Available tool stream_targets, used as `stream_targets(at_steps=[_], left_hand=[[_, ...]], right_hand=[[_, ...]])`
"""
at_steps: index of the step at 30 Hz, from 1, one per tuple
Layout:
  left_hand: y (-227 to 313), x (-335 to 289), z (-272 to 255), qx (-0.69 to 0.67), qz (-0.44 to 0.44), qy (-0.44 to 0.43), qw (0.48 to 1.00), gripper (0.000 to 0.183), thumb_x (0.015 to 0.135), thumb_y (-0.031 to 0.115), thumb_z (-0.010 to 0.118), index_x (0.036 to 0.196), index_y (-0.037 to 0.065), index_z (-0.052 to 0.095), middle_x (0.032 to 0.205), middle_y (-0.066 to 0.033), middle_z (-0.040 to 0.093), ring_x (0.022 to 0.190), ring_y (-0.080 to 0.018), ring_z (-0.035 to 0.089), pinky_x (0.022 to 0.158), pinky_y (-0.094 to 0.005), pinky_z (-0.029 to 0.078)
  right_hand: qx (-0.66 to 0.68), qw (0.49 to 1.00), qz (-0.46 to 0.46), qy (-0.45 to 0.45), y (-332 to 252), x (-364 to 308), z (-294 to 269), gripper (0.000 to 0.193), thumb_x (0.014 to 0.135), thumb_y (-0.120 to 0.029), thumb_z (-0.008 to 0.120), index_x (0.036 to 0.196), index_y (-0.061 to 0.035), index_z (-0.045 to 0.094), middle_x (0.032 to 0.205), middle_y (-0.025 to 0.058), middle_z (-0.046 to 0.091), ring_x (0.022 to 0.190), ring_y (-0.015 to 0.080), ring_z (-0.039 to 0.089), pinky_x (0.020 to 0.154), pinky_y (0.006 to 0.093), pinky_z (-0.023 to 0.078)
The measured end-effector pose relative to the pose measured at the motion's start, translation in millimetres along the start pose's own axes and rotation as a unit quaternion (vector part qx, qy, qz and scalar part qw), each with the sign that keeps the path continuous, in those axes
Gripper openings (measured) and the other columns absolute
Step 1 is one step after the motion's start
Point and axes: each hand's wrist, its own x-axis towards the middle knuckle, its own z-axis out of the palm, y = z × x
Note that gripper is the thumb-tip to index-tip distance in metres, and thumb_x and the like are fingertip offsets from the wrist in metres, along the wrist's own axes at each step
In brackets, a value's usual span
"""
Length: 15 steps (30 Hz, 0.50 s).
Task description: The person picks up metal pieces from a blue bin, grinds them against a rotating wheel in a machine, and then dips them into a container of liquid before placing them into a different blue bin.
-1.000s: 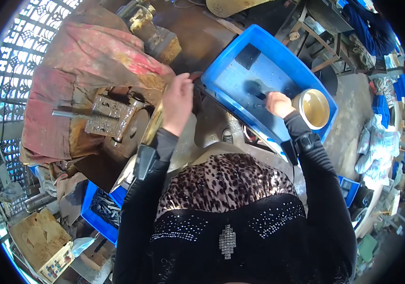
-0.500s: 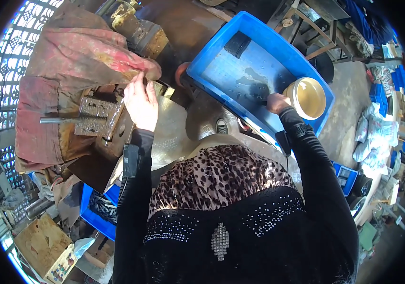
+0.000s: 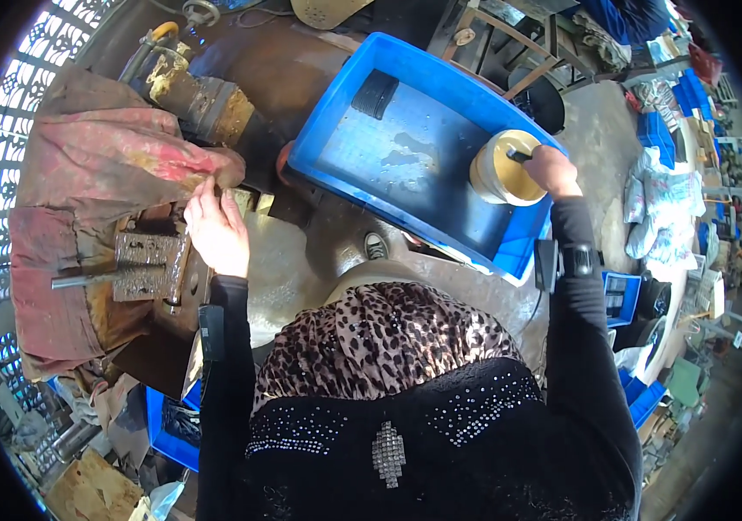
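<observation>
My right hand [image 3: 553, 171] is closed round a dark-handled tool [image 3: 518, 155] over a round cream bucket [image 3: 490, 178]. The tool's working end is hidden, so its kind cannot be told. The bucket stands inside a large blue plastic tub [image 3: 336, 187], at its right end. My left hand [image 3: 217, 234] has its fingers stretched out at the edge of a brown, wet machine, beside a stained red cloth [image 3: 145, 152]. Just left of that hand is a wet ridged metal block [image 3: 147, 265] with a metal rod [image 3: 85, 281] sticking out leftward.
A dark ridged piece [image 3: 374, 94] lies at the tub's far left, near small puddles. Behind the cloth is a grimy machine part [image 3: 206, 104]. Another blue bin [image 3: 167, 443] sits low on the left. Plastic bags [image 3: 670, 213] lie on the right. A shoe [image 3: 375, 246] shows below.
My right hand has lifted from the tub floor beside the bucket to over the bucket's mouth, with the dark handle. My left hand stays by the cloth. The whole view has shifted.
</observation>
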Motion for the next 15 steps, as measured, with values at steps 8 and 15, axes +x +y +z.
stream_targets(at_steps=[8,15], left_hand=[[-0.7,-3.3,-6.1,-0.008,-0.013,0.003,1.0,0.032,0.095,0.018,0.055,0.121,0.0,0.057,0.118,-0.0197,0.059,0.108,-0.039,0.054,0.093,-0.0453,0.044],[-0.1,-1.7,-9.0,-0.032,-0.008,0.004,0.999,0.034,0.09,0.014,0.06,0.12,-0.002,0.056,0.119,-0.0204,0.058,0.108,-0.038,0.055,0.095,-0.0443,0.043]], right_hand=[[0.047,0.995,-0.01,-0.091,36.6,25.7,80.8,0.035,0.08,-0.033,0.063,0.095,-0.0034,0.073,0.101,0.0229,0.068,0.098,0.039,0.065,0.085,0.0453,0.052],[0.852,0.467,0.23,-0.051,11.2,-43.7,50.0,0.021,0.098,-0.028,0.058,0.085,-0.0116,0.056,0.061,-0.0053,0.043,0.047,0.0048,0.039,0.038,0.0196,0.027]])
